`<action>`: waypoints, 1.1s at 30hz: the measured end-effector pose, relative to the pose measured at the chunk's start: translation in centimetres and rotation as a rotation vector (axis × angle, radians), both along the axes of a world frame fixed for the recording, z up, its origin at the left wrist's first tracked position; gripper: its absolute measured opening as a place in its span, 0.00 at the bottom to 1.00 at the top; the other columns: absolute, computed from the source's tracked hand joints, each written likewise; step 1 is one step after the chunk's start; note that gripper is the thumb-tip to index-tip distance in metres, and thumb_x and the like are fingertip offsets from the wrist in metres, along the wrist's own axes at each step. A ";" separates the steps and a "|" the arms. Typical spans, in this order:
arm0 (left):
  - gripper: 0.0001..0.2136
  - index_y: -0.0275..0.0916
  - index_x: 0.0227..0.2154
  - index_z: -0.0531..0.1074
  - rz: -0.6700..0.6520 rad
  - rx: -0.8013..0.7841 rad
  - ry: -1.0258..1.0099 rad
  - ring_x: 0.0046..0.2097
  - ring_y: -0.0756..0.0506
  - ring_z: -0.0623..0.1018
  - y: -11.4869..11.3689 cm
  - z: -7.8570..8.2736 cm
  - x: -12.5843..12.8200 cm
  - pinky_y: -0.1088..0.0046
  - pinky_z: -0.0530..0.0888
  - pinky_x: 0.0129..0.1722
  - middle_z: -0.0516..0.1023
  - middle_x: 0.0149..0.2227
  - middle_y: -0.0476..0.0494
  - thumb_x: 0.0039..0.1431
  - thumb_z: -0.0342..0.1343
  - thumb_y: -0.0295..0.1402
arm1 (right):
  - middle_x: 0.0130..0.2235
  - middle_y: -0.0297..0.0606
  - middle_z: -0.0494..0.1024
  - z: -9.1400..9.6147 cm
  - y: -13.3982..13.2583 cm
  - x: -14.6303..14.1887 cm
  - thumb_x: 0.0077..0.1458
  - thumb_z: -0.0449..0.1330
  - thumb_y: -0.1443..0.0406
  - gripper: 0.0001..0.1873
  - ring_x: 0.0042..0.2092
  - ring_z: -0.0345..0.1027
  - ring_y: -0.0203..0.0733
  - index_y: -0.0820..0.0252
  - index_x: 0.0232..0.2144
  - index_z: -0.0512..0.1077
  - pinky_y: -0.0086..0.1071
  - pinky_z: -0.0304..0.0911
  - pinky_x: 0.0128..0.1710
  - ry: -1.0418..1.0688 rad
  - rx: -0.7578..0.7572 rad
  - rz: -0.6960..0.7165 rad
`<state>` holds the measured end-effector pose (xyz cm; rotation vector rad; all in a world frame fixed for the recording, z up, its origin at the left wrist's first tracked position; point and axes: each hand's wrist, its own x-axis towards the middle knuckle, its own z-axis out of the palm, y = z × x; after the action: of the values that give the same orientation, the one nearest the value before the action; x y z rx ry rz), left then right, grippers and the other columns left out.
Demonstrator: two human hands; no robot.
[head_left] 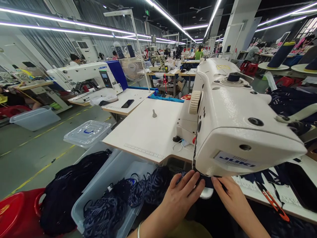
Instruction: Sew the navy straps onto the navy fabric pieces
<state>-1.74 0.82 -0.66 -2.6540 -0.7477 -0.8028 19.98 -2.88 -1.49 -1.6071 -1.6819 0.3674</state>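
Both hands are at the near end of a white JUKI sewing machine, beneath its head. My left hand lies with its fingers stretched out and slightly apart, the fingertips on dark navy fabric. My right hand pinches the fabric's right side between thumb and fingers. Between the hands, a rounded white machine part shows below the fabric. The machine head hides the needle area and some fingertips.
A clear plastic bin of navy straps stands at lower left, beside a red stool. Orange-handled scissors and a black phone lie at right. A small grey tool lies on the white tabletop.
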 end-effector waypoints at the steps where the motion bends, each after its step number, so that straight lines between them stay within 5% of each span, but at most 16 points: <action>1: 0.17 0.43 0.56 0.69 0.003 -0.003 0.000 0.63 0.47 0.61 0.0 0.0 0.0 0.66 0.53 0.60 0.68 0.61 0.48 0.69 0.44 0.27 | 0.36 0.39 0.78 0.0 0.0 0.0 0.65 0.51 0.57 0.15 0.42 0.72 0.48 0.54 0.33 0.75 0.38 0.66 0.42 -0.003 0.001 -0.007; 17: 0.19 0.40 0.52 0.70 0.030 -0.060 -0.139 0.62 0.46 0.64 -0.2 -0.1 0.0 0.66 0.54 0.58 0.73 0.54 0.39 0.67 0.41 0.20 | 0.27 0.39 0.76 0.4 0.3 -0.3 0.64 0.50 0.52 0.22 0.32 0.72 0.46 0.55 0.25 0.73 0.35 0.68 0.33 0.010 0.018 -0.033; 28: 0.17 0.41 0.53 0.70 0.007 -0.089 -0.115 0.62 0.40 0.64 -0.3 -0.4 0.5 0.63 0.58 0.56 0.71 0.55 0.37 0.65 0.46 0.23 | 0.41 0.41 0.78 -0.1 -0.3 -0.1 0.64 0.49 0.54 0.15 0.45 0.73 0.46 0.55 0.43 0.68 0.34 0.70 0.39 0.129 -0.112 -0.084; 33: 0.18 0.41 0.55 0.69 0.024 -0.085 -0.089 0.62 0.38 0.63 -0.5 -0.5 0.7 0.62 0.60 0.56 0.70 0.55 0.37 0.64 0.49 0.24 | 0.37 0.38 0.75 0.5 -0.4 -0.4 0.65 0.48 0.53 0.14 0.44 0.72 0.46 0.55 0.40 0.66 0.32 0.69 0.36 0.165 -0.140 -0.080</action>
<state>-1.01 0.37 -1.20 -2.6935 -0.8521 -0.9076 19.63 -3.25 -1.01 -1.6916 -1.4910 0.5721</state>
